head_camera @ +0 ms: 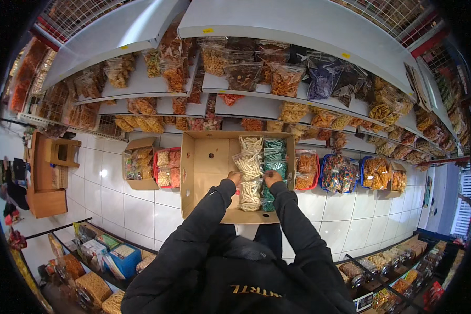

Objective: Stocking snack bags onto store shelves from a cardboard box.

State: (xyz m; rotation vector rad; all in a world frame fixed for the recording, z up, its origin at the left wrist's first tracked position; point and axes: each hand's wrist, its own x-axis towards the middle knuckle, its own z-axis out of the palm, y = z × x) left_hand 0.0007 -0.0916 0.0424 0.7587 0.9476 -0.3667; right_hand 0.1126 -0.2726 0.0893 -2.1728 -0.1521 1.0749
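A large open cardboard box [212,168] lies before me. Clear plastic bags of pale stick-shaped snacks [251,196] form a column in it, and beside them to the right runs a column of bags with green contents [275,155]. My left hand [234,177] grips the left edge of a pale snack bag [248,165] in the middle of the column. At that bag's right edge, over the green bags, is my right hand [272,177], its fingers closed on the plastic. The left part of the box shows bare cardboard.
Shelves [251,94] of bagged snacks rise beyond the box. A red basket [318,172] and a blue basket [339,192] stand at right; a smaller carton [141,184] stands at left. A brown stool [64,153] is farther left. Racks with jars [378,261] flank me behind.
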